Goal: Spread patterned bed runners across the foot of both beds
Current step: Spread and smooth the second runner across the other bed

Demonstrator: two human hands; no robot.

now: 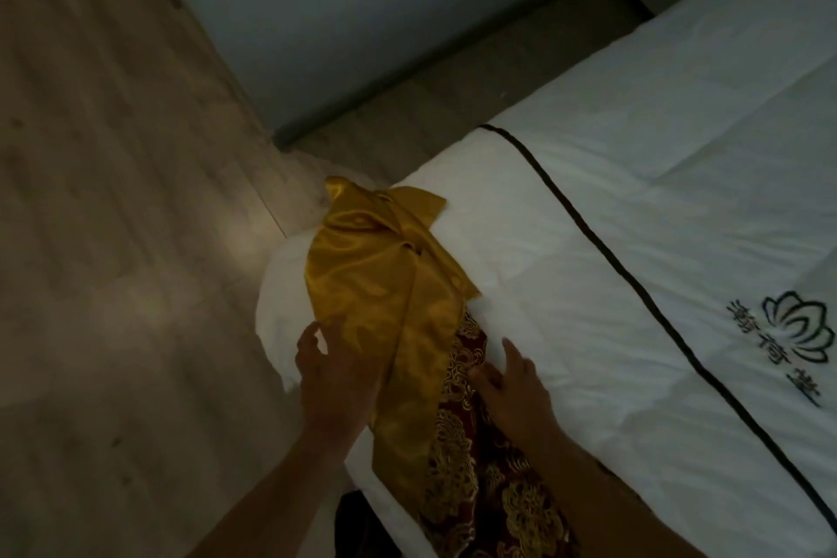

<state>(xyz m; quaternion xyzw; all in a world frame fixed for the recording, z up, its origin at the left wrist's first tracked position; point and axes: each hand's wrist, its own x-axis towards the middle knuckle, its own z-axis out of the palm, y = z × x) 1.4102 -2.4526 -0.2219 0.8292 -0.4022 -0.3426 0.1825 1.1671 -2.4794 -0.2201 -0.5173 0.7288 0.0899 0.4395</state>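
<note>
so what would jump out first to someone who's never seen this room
The shiny gold bed runner lies bunched on the near-left corner of the bed, its red-and-gold patterned face showing lower down. The left hand touches its left edge and the right hand rests flat at its right edge. To the right, the white duvet carries a black stripe and an embroidered lotus logo.
</note>
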